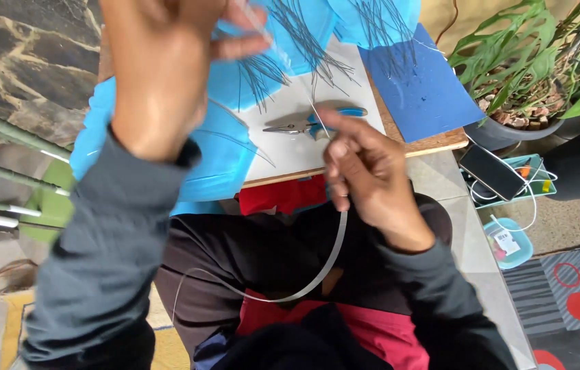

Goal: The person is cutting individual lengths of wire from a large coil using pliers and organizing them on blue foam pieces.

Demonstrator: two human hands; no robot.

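Note:
My right hand is closed around a flat translucent plastic strip that curves down over my lap; a thin wire rises from its fingertips. My left hand is raised close to the camera, its fingers pinched on a thin clear strand near the top. Between the hands, on a white sheet, lie pliers with blue handles. Several thin dark wires fan out over blue paper beyond them.
A low wooden board carries the sheets and a dark blue card. At the right stand a potted plant, a phone with a white cable on a teal tray, and a small blue box. Green poles lie at the left.

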